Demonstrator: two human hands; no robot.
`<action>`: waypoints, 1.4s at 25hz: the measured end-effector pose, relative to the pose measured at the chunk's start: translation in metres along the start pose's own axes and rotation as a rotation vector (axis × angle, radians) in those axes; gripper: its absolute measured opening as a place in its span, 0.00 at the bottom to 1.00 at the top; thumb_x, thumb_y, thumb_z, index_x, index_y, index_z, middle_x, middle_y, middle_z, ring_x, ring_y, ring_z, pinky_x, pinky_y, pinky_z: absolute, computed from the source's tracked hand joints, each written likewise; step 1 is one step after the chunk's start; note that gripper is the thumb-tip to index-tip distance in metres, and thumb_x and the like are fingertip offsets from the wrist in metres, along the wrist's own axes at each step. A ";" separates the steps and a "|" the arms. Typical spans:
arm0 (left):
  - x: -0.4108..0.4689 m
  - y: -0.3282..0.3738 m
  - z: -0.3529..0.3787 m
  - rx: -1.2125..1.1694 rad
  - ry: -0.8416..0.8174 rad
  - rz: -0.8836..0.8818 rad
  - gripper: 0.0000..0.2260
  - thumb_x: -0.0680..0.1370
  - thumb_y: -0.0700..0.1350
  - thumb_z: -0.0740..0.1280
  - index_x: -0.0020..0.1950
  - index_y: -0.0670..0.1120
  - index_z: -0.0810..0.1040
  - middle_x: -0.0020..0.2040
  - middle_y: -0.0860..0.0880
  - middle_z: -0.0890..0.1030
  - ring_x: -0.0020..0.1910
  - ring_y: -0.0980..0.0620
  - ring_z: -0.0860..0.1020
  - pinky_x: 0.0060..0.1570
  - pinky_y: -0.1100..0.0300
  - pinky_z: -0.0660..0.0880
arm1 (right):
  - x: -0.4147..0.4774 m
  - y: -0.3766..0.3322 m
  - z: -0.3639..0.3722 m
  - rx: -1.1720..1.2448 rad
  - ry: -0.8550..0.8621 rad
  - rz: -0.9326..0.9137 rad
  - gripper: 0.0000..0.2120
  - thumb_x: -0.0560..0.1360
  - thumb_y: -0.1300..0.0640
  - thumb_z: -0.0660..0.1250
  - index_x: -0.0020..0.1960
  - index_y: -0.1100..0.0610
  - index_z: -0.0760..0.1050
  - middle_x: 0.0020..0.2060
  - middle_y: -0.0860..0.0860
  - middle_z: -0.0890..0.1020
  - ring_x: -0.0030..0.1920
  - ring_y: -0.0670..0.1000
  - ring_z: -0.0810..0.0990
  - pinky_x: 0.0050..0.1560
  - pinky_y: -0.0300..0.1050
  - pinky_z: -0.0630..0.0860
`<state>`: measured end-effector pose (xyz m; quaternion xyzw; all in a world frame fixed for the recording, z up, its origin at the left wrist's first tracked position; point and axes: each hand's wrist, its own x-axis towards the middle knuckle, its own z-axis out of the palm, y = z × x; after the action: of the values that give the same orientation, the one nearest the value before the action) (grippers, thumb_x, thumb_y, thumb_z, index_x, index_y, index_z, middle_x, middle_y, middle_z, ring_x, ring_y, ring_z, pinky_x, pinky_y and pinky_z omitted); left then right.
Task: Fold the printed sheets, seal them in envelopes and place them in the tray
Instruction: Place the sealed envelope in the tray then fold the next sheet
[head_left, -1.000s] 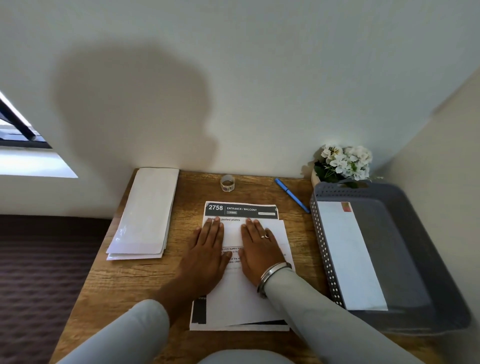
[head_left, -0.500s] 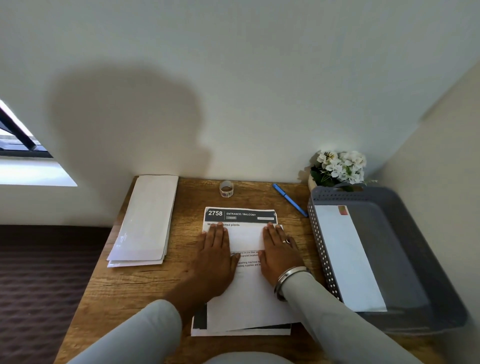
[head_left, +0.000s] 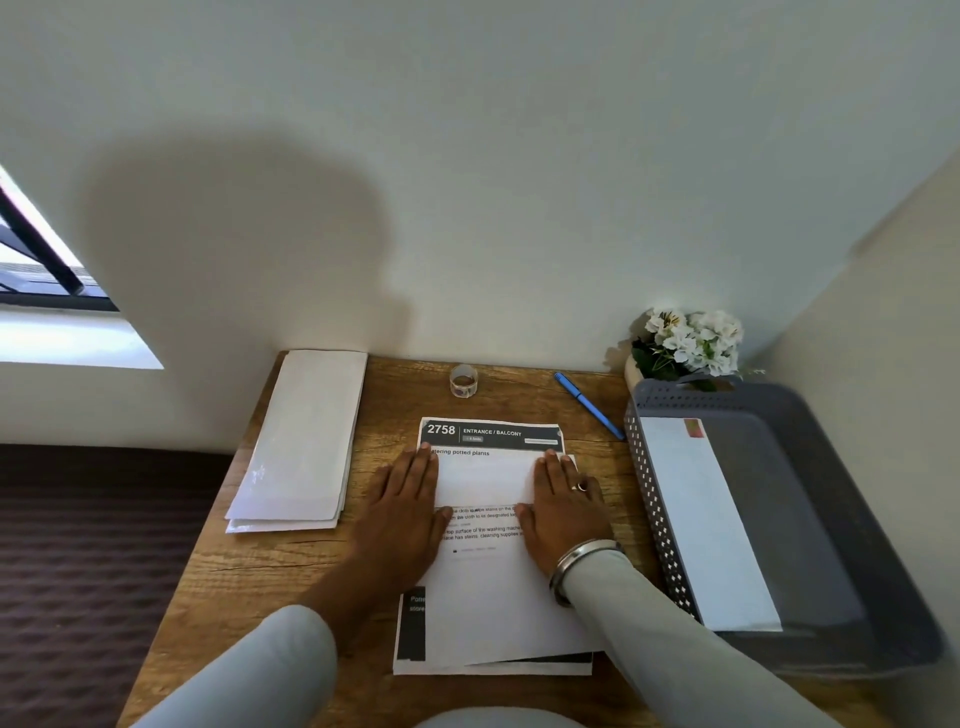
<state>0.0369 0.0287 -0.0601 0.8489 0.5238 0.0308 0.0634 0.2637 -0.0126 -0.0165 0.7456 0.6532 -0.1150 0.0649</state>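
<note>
Two flat hands, fingers straight, left hand (head_left: 402, 514) & right hand (head_left: 563, 512), press the folded sheet (head_left: 485, 480) atop the stack (head_left: 493, 662), desk (head_left: 291, 561) centre. Person shd rub outward w/ even pressure so the crease sets square.

Wood desk (head_left: 270, 577) in corner, white walls (head_left: 519, 156); bright window (head_left: 47, 291) at L, dark floor (head_left: 78, 571).

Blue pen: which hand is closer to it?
Right. The right hand presses the sheet near the blue pen; the left hand presses the sheet's other edge, farther away.
</note>
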 end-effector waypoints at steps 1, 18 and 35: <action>0.000 0.000 0.001 0.000 0.004 0.000 0.33 0.81 0.62 0.46 0.81 0.43 0.55 0.80 0.43 0.59 0.80 0.44 0.54 0.77 0.44 0.53 | 0.000 -0.010 0.000 0.000 0.000 0.000 0.33 0.81 0.44 0.51 0.80 0.58 0.46 0.80 0.55 0.49 0.80 0.56 0.47 0.78 0.58 0.47; 0.020 -0.001 -0.025 -0.085 0.018 -0.058 0.29 0.81 0.64 0.54 0.75 0.48 0.69 0.75 0.49 0.69 0.74 0.46 0.66 0.72 0.45 0.64 | 0.003 0.018 -0.012 0.062 -0.049 -0.014 0.30 0.82 0.48 0.53 0.80 0.55 0.48 0.80 0.51 0.50 0.79 0.54 0.49 0.78 0.53 0.53; 0.047 -0.009 -0.060 -0.592 -0.102 -0.056 0.06 0.76 0.51 0.73 0.50 0.56 0.78 0.58 0.57 0.81 0.52 0.55 0.80 0.45 0.64 0.79 | 0.037 0.020 -0.066 0.065 -0.099 -0.115 0.24 0.73 0.51 0.70 0.68 0.47 0.70 0.68 0.50 0.72 0.68 0.57 0.70 0.70 0.53 0.66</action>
<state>0.0427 0.0790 -0.0023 0.7793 0.5113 0.1377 0.3351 0.2935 0.0370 0.0370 0.7019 0.6870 -0.1762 0.0662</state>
